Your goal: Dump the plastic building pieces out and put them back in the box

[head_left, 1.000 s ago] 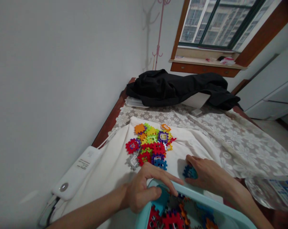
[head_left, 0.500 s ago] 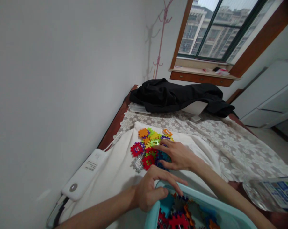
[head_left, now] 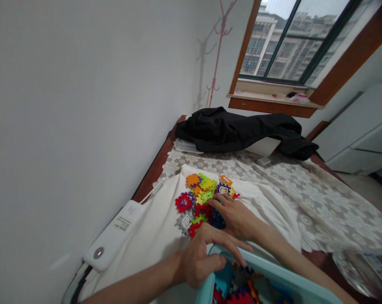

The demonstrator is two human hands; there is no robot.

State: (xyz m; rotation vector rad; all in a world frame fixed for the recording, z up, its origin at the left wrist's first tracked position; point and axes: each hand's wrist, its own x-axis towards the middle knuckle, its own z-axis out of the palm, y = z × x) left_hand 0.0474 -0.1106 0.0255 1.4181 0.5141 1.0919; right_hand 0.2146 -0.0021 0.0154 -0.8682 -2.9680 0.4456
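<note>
Several colourful toy gears [head_left: 206, 183] lie spread in a cluster on a white cloth. My right hand [head_left: 237, 213] reaches over the right side of this cluster, its fingers curled on dark blue gears [head_left: 217, 220]; the thumb is hidden. A red gear [head_left: 184, 202] with a purple one behind it lies at the cluster's left, and a grey gear [head_left: 186, 221] sits just below. Nearer to me, my left hand [head_left: 206, 255] grips the rim at the left corner of a light blue plastic bin [head_left: 273, 270]. More gears [head_left: 240, 295] fill the bin.
A white power bank-like box [head_left: 113, 234] with cables lies along the wall. Black fabric [head_left: 238, 128] is heaped across the far end of the bed, over the flowered sheet [head_left: 333, 207]. A clear plastic package [head_left: 362, 270] is at the right edge. A pink coat stand [head_left: 218, 55] stands behind.
My right hand's spread fingers have drawn together and curled onto the dark blue gears. My left hand stays on the bin's rim. The view has shifted slightly.
</note>
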